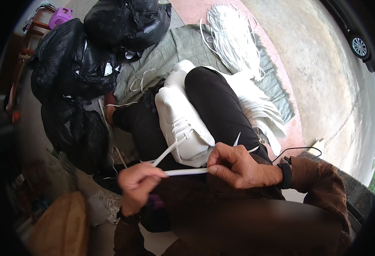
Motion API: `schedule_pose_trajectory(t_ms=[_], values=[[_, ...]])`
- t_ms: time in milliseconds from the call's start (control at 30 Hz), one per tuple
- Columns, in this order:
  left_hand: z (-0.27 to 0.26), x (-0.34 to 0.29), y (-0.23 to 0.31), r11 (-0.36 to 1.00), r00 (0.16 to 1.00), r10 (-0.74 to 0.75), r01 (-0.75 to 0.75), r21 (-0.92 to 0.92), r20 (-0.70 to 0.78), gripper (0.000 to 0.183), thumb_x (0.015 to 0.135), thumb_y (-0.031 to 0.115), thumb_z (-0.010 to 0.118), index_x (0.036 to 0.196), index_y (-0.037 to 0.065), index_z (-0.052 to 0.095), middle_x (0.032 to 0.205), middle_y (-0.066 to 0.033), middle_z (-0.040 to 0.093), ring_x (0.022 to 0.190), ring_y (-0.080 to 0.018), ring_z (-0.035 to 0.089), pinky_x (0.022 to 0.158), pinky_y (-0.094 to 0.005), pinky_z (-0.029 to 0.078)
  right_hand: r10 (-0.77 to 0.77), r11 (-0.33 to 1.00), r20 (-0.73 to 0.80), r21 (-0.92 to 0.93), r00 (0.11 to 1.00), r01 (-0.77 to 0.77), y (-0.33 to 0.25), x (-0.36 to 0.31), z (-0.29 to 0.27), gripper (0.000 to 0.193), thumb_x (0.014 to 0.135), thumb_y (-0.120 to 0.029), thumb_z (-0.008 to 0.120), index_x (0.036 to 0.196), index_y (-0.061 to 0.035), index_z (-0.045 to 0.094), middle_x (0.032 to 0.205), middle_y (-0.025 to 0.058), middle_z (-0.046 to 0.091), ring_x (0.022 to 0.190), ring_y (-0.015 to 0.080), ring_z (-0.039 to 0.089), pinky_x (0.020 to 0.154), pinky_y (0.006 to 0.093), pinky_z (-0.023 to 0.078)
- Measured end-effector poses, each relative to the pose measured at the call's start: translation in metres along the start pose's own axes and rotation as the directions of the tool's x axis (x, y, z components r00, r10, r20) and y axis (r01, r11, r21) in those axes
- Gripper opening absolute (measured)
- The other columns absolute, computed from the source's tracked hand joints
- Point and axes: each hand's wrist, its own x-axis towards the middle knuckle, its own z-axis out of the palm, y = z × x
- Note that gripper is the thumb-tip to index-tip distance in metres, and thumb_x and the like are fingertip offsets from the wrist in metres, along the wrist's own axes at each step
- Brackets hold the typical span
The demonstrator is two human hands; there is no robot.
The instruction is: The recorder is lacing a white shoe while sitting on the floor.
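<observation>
White lace (185,172) under tension between two hands

Head view. The left hand (138,183), partly blurred, pinches the lace between thumb and fingers. The right hand (238,166) grips the same lace with thumb and forefinger pressed together. Between the hands, the lace runs nearly level and straight. A further length rises from the left hand to the eyelets of a white shoe (181,123).

The shoe lies between the person's thighs, lengthwise, just beyond the hands. Its eyelet rows face upward, with lace crossing between them. The thighs are covered by black trousers (215,102). A dark wristband (286,176) encircles the right wrist, next to a brown sleeve (324,183).

Right of the right thigh, layered white shoe pieces (262,109) overlap in a fan. Beyond them, a bundle of white laces (234,38) is spread over the edge of a grey-green cloth (170,47). The cloth covers the ground in front of the person.

At left, black plastic bags (64,59) stand grouped; white material shows through gaps in the plastic. A purple plastic stool (60,18) is located behind the bags. A wooden board (62,226) occupies the lower left. At upper right, a car wheel (359,46) rests on concrete ground (319,77).
</observation>
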Motion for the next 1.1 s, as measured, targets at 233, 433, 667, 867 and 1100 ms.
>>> schedule_pose_trajectory(t_ms=[233, 433, 667, 867, 1100], values=[[-0.143, -0.071, -0.017, 0.868, 0.499, -0.462, 0.087, -0.489, -0.733, 0.025, 0.102, 0.016, 0.054, 0.115, -0.005, 0.056, 0.063, 0.0017, 0.041, 0.053, -0.0064, 0.035, 0.049, -0.0229, 0.031, 0.496, 0.24, 0.453, 0.748, 0.741, -0.618, 0.055, -0.005, 0.013, 0.021, 0.104, -0.02, 0.051, 0.116, -0.0029, 0.053, 0.092, 0.0048, 0.061, 0.075, 0.0144, 0.057, 0.069, 0.0291, 0.049], [0.038, 0.021, -0.027, 0.97, 0.917, -0.214, 0.158, -0.187, -0.337, 0.025, 0.096, -0.002, 0.054, 0.12, -0.003, 0.056, 0.093, -0.0115, 0.072, 0.061, -0.0072, 0.055, 0.056, -0.0206, 0.042, 0.527, 0.056, 0.408, 0.859, 0.745, -0.51, 0.066, 0.006, 0.035, 0.024, 0.103, -0.029, 0.055, 0.115, -0.0104, 0.046, 0.089, 0.0026, 0.061, 0.083, 0.0169, 0.062, 0.076, 0.0323, 0.055], [0.076, 0.063, -0.026, 0.798, 0.937, 0.322, -0.193, 0.572, -0.133, 0.008, 0.083, 0.0, 0.071, 0.088, 0.002, 0.065, 0.068, -0.0102, 0.055, 0.058, -0.0278, 0.058, 0.052, -0.0366, 0.046, 0.445, -0.032, 0.402, 0.9, 0.801, -0.434, 0.074, 0.025, 0.041, 0.029, 0.098, -0.039, 0.062, 0.104, -0.0129, 0.052, 0.068, -0.004, 0.048, 0.066, 0.0109, 0.055, 0.059, 0.0272, 0.051], [0.076, 0.056, -0.027, 0.688, 0.965, 0.246, -0.107, 0.718, -0.092, 0.008, 0.082, 0.0, 0.07, 0.087, 0.003, 0.064, 0.07, -0.0117, 0.059, 0.061, -0.0316, 0.06, 0.054, -0.0394, 0.046, 0.602, 0.137, 0.31, 0.867, 0.735, -0.478, 0.067, 0.025, 0.038, 0.028, 0.1, -0.037, 0.061, 0.093, -0.0112, 0.051, 0.068, -0.0036, 0.046, 0.064, 0.0116, 0.051, 0.059, 0.0287, 0.048], [0.079, 0.081, -0.035, 0.695, 0.979, 0.199, -0.119, 0.709, -0.032, 0.008, 0.081, 0.004, 0.069, 0.086, 0.002, 0.064, 0.072, -0.0127, 0.061, 0.069, -0.0315, 0.063, 0.061, -0.0393, 0.048, 0.656, 0.192, 0.226, 0.873, 0.72, -0.449, 0.055, 0.031, 0.04, 0.026, 0.1, -0.034, 0.061, 0.093, -0.0101, 0.051, 0.066, -0.0021, 0.048, 0.062, 0.0131, 0.053, 0.058, 0.0297, 0.049]])
